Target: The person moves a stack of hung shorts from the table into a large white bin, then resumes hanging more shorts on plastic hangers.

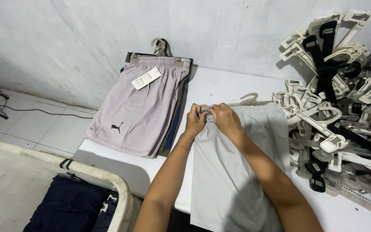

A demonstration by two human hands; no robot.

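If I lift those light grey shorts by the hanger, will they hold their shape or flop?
The light grey shorts would probably flop: the thin fabric lies flat and creased on the table. They look light. Both hands pinch only one waistband corner at the hanger, so they may slip.

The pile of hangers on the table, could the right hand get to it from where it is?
Probably yes. The right hand pinches the grey shorts' waistband at the clip, and the hanger pile lies just to its right on the same table, nothing between. It would have to let go first.
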